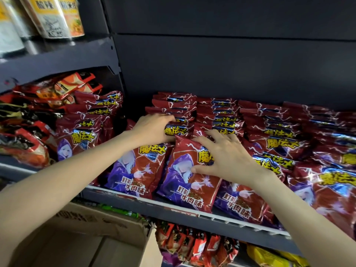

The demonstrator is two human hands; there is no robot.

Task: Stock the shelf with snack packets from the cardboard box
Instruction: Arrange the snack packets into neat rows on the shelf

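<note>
The right hand (225,157) lies spread on a red snack packet (189,174), fingers fairly straight and apart, thumb pressed against the printed figure on its front. That packet leans tilted at the front of the shelf (192,211), its lower edge just above the shelf's white front rail. The left hand (154,128), behind and to the left of that packet, curls its fingers over the top edges of a row of packets (177,114) standing further back, gripping them.

The packet is glossy dark red foil with white lightning streaks, a hooded, purple-robed, white-haired figure and a blue band near the top. Large yellow characters read 魔法士; lower down, 灯影 and 牛肉味 appear in white. Identical packets fill the shelf in rows to the right of it and behind it, with more on the neighbouring bay to its left.

Below and left of the packet, an open cardboard box (92,234) shows its brown flaps, its printing too blurred to read. Far above and left stand noodle cups (57,16) with yellow labels.
</note>
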